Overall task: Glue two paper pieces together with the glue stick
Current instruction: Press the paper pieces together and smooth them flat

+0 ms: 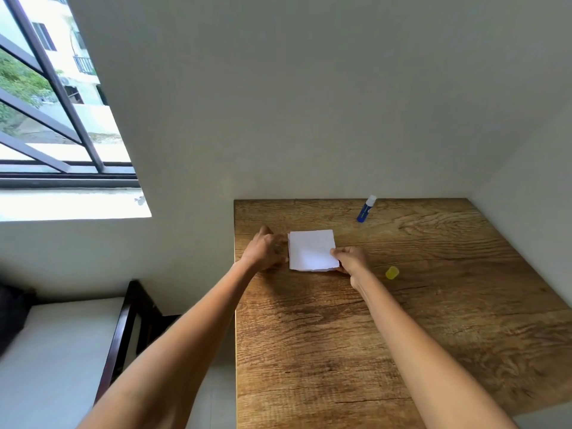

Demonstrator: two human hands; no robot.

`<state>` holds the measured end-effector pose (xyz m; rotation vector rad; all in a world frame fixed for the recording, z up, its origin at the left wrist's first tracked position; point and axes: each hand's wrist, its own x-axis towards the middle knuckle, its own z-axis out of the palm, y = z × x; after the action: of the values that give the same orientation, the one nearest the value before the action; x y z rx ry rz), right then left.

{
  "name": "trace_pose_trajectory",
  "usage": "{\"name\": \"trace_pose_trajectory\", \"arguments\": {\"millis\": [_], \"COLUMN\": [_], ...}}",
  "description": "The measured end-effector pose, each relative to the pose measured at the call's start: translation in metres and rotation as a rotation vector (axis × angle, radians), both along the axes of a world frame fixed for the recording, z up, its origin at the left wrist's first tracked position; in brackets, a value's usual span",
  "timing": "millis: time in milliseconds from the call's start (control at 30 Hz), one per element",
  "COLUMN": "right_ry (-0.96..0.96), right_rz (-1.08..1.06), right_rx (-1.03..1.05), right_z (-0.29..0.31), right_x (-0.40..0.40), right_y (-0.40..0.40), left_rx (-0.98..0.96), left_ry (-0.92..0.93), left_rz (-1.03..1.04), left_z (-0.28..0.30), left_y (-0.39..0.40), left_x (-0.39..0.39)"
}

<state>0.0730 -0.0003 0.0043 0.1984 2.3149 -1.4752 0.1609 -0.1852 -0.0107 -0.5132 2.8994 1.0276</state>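
Pinching the paper (311, 249) by its near right corner, your right hand (351, 261) is gripping it on the worktop (402, 305); your left hand (264, 250) is resting loosely curled beside it. It looks thin, floppy: hold edges.

Both arms outstretched, left hand (265, 249) fingers curled, right hand (351, 259) pinching.

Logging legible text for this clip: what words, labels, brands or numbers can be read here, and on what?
Nothing can be read.
Glue stick: a pale marking on the blue barrel, too small and blurred to read.
Paper: blank white face, no print visible.
Yellow cap: no marking visible.
Table: wood grain only.
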Motion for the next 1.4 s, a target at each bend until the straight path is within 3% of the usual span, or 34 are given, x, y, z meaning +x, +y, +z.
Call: {"name": "trace_pose_trajectory", "arguments": {"millis": [667, 1033, 1400], "right_ry": [0.093, 0.117, 0.119], "right_rz": [0.050, 0.044, 0.068], "right_rx": [0.121, 0.149, 0.154], "right_z": [0.0027, 0.0036, 0.0002], "right_x": [0.0041, 0.0057, 0.0030], "right_y": [-0.0046, -0.0056, -0.0042], "left_rx": [0.012, -0.078, -0.241], "left_ry": [0.009, 0.029, -0.146], "left_rz": [-0.024, -0.027, -0.165], "left_z": [0.0019, 0.0026, 0.0037], "left_y": [-0.0017, 0.0045, 0.0004], "left_x": [0.0026, 0.0046, -0.0037]}}
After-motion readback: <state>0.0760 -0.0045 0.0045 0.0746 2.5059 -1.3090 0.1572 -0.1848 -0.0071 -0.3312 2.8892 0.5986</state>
